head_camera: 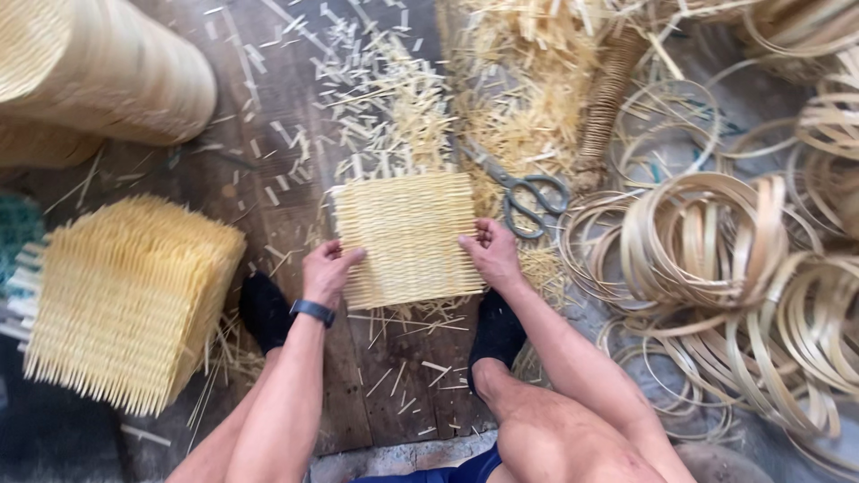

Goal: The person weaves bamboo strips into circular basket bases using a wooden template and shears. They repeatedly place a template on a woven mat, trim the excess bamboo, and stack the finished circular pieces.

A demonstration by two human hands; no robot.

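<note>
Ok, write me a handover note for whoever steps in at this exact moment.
Left hand grips the woven mat's left edge; right hand grips its right edge. The mat lies flat on the wooden floor between the feet. Scissors lie just right of it, untouched. Finished mats stack at left; bamboo hoops at right. The mat's far edge still shows untrimmed strip ends.

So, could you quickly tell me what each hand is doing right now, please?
Left hand: closed on the left edge of the woven bamboo mat.
Right hand: gripping the mat's right edge, fingers curled.
</note>
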